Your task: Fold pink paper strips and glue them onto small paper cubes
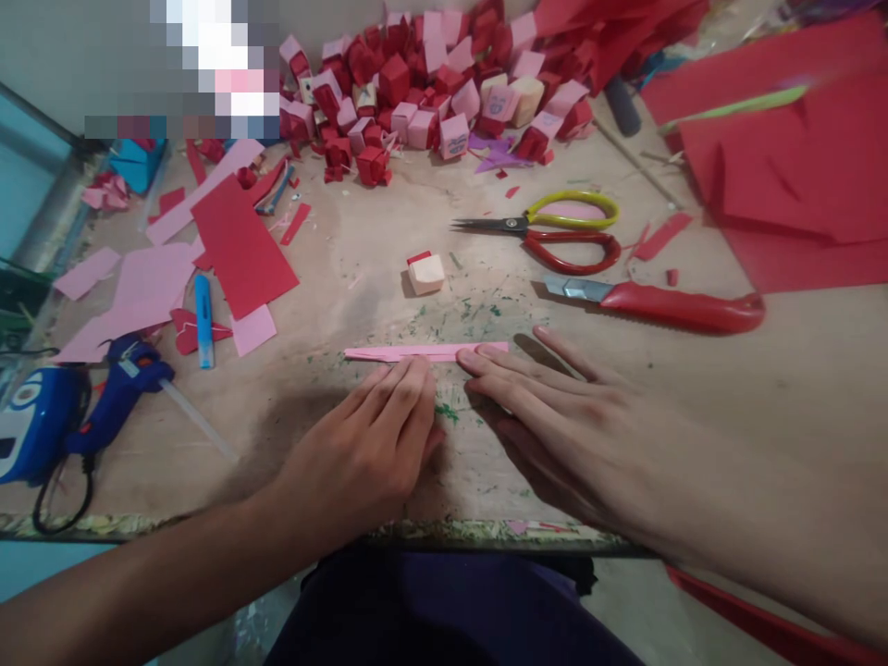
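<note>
A narrow folded strip of pink paper [444, 351] lies across the wooden tabletop in front of me. Fingers of my left hand [385, 421] rest side by side on its lower edge, near the middle, with the thumb tucked below and away from the strip. Against the right part of the strip, my right hand [548, 398] presses its stretched fingertips, the little finger spread apart. Neither hand is closed round the paper. Just beyond the strip sits a small pale block [425, 274] with a red piece behind it.
Scissors [534, 227] and a red-handled box cutter [666, 303], blade exposed, lie at right. Red sheets [783, 185] cover the far right. Small pink and red boxes [416, 92] are heaped behind. At left are a blue glue gun [125, 388], a blue marker [203, 319] and paper pieces.
</note>
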The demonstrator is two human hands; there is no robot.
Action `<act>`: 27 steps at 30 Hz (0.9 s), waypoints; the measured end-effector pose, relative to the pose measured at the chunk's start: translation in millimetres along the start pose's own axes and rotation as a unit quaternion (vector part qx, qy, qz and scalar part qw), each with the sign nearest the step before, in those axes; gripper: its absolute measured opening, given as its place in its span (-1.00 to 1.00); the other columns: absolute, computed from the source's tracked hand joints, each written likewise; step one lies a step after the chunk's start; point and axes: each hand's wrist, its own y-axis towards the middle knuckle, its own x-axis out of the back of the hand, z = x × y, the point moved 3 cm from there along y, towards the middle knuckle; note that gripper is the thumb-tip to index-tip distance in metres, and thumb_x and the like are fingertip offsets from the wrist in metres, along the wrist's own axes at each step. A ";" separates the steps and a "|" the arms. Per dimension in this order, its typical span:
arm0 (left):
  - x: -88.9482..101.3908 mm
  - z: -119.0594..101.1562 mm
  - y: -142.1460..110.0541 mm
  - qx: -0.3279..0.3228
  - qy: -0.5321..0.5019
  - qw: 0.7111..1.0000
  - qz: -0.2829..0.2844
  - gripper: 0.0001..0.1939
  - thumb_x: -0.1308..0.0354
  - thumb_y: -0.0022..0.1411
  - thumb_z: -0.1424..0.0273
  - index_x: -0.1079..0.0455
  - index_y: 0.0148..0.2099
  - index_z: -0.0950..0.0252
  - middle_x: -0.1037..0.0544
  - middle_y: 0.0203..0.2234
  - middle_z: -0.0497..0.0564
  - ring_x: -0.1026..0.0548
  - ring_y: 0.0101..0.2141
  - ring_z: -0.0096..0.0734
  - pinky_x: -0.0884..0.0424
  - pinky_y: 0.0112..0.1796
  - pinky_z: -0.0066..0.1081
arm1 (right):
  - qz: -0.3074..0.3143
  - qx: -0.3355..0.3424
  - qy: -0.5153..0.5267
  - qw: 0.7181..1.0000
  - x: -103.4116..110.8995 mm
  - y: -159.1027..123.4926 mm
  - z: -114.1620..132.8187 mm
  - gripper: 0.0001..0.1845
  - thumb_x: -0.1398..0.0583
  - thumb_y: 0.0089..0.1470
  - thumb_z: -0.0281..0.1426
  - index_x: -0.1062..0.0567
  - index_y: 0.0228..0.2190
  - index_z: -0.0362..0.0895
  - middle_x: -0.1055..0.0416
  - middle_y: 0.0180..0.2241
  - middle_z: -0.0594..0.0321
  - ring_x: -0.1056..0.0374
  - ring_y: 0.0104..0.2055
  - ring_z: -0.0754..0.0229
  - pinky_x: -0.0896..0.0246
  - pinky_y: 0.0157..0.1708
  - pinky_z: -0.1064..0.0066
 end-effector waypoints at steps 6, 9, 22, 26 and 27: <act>1.4 1.4 -9.7 0.019 0.010 1.000 -0.018 -0.50 -0.15 0.46 0.32 -0.40 0.22 0.70 -0.56 0.13 0.44 -0.58 0.09 0.04 -0.48 0.14 -0.16 | -0.020 -0.001 0.008 1.000 -2.7 -2.4 -1.5 -0.62 -0.09 0.34 -0.50 -0.42 0.15 -0.22 -0.45 0.25 0.01 -0.45 0.24 -0.02 -0.06 0.42 -0.05; 3.9 3.6 -13.8 0.032 0.025 0.999 -0.018 -0.52 -0.18 0.45 0.32 -0.43 0.19 0.68 -0.58 0.10 0.42 -0.61 0.05 0.02 -0.48 0.11 -0.16 | -0.022 0.006 0.003 1.000 -3.7 -2.3 -2.2 -0.61 -0.09 0.34 -0.50 -0.41 0.15 -0.23 -0.45 0.25 0.00 -0.45 0.24 -0.01 -0.08 0.41 -0.04; 15.1 16.7 -23.6 0.059 0.073 0.996 0.008 -0.61 -0.20 0.44 0.40 -0.46 0.16 0.64 -0.64 0.05 0.30 -0.66 -0.09 -0.08 -0.40 -0.10 -0.12 | -0.024 -0.008 0.017 1.000 0.5 1.3 -2.2 -0.68 -0.09 0.37 -0.46 -0.44 0.10 -0.20 -0.48 0.22 0.01 -0.47 0.22 -0.01 -0.16 0.39 -0.09; 15.6 20.5 -27.9 0.080 0.074 0.994 0.002 -0.63 -0.22 0.43 0.41 -0.47 0.15 0.61 -0.65 0.02 0.28 -0.66 -0.12 -0.09 -0.39 -0.11 -0.14 | -0.032 -0.023 0.047 0.998 1.5 1.5 -3.5 -0.70 -0.08 0.37 -0.46 -0.48 0.06 -0.13 -0.50 0.21 0.06 -0.51 0.18 0.00 -0.13 0.40 -0.05; 16.2 21.4 -28.1 0.082 0.072 0.994 0.001 -0.64 -0.21 0.43 0.41 -0.47 0.14 0.60 -0.66 0.01 0.27 -0.66 -0.12 -0.10 -0.39 -0.10 -0.15 | -0.032 -0.024 0.050 0.998 2.2 1.9 -3.5 -0.71 -0.09 0.37 -0.46 -0.49 0.04 -0.14 -0.51 0.20 0.06 -0.52 0.16 0.00 -0.13 0.40 -0.05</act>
